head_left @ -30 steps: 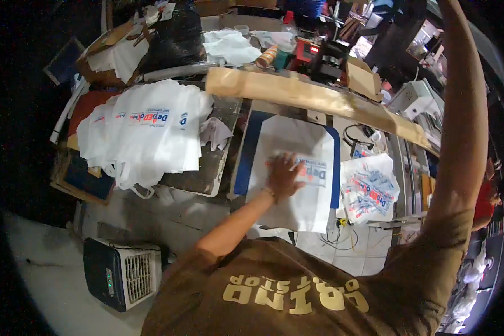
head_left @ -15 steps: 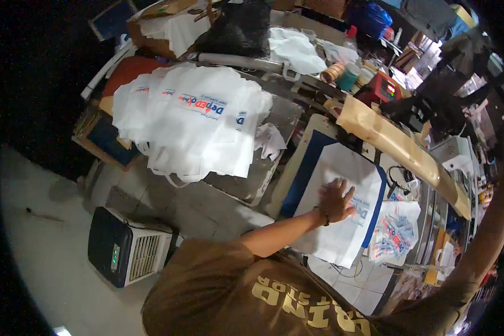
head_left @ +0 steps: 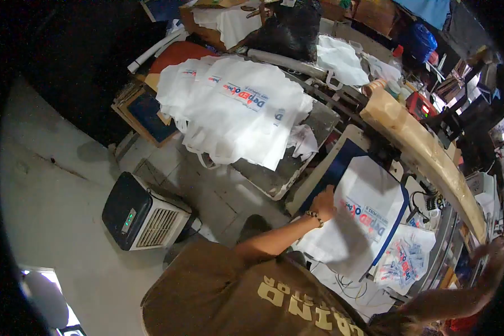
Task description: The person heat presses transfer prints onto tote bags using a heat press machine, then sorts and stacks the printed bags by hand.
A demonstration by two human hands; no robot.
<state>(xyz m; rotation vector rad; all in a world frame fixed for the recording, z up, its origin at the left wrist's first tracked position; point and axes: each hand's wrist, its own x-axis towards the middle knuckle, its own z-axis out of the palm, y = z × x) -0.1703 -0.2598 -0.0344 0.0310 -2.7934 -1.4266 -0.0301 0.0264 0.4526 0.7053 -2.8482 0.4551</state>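
Observation:
A white cloth bag (head_left: 354,241) with blue and red print lies flat on a blue pad (head_left: 395,228). At the bag's left edge is my left hand (head_left: 323,205), a beaded bracelet on its wrist. Its fingers are bent together on the bag's edge, with the fingertips partly hidden. Far to the right, my right hand (head_left: 490,255) is smeared and dark, close to the lower end of a long tan-covered bar (head_left: 425,147). What its fingers do there cannot be made out.
A spread pile of printed white bags (head_left: 235,106) covers the table on the left. Another printed bag (head_left: 407,259) lies right of the pad. On the floor stands a black-and-white air cooler (head_left: 145,215). A red box with lit digits (head_left: 420,106) sits behind.
My left hand has gone from lying spread on the bag to its left edge, uncovering the print. My right arm has come down from the upper right. The whole view has shifted.

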